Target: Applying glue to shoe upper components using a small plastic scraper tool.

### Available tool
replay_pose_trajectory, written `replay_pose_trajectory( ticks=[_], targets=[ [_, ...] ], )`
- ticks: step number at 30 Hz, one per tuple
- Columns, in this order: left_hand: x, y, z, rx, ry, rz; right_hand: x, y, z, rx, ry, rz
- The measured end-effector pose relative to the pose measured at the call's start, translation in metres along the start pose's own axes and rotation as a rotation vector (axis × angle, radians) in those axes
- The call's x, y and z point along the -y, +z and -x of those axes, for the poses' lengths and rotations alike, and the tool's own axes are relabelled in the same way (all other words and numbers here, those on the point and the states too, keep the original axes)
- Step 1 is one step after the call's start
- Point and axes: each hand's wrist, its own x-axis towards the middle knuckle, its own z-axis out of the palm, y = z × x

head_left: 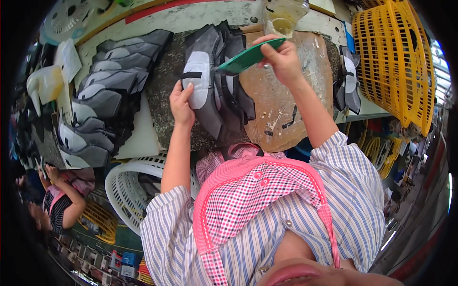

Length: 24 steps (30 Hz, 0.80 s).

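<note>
The pale worktop [191, 20] spreads in front of me; a big yellow lattice basket [392, 57] stands at its right end; a brown sheet [272, 112] lies on it just right of the middle, scuffed and flecked with bits; a white basket [111, 188] sits lower down, left of my body; a long row of overlapping grey pieces [102, 97], many with a paler patch showing, runs along the worktop's left side; nearer the middle, between that row and the brown sheet, is a smaller pile of dark pieces [234, 86]; at its left lies the grey piece [210, 117] I am handling; my left hand [182, 104] has its left edge, thumb on top and the other fingers curled at the side; my right hand [281, 57] is closed round one end of a flat green tool [245, 58], which reaches leftward over the pile; I cannot tell whether its far end touches anything; a light patch [196, 97] covers much of my piece, with a short black strip [192, 75] across it, just above my thumb.
</note>
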Motion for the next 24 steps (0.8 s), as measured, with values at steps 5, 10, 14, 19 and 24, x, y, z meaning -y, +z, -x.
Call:
replay_pose_trajectory(
  ticks=[5,10,14,19,24],
  targets=[
    [0.016,0.004,0.008,-0.091,0.151,0.062,-0.026,0.035,-0.024,-0.016,-0.124,0.295],
    [0.024,-0.009,0.018,-0.156,0.214,0.046,-0.014,0.058,0.025,0.588,-0.136,0.657],
    [0.023,0.003,0.017,-0.177,0.221,0.077,-0.002,0.06,-0.009,0.138,-0.21,0.399],
    [0.031,0.002,0.017,-0.207,0.267,0.026,-0.002,0.048,0.02,0.756,-0.273,1.007],
    [0.029,0.007,0.017,-0.263,0.282,-0.056,0.0,0.064,0.004,0.306,-0.24,0.595]
  ],
)
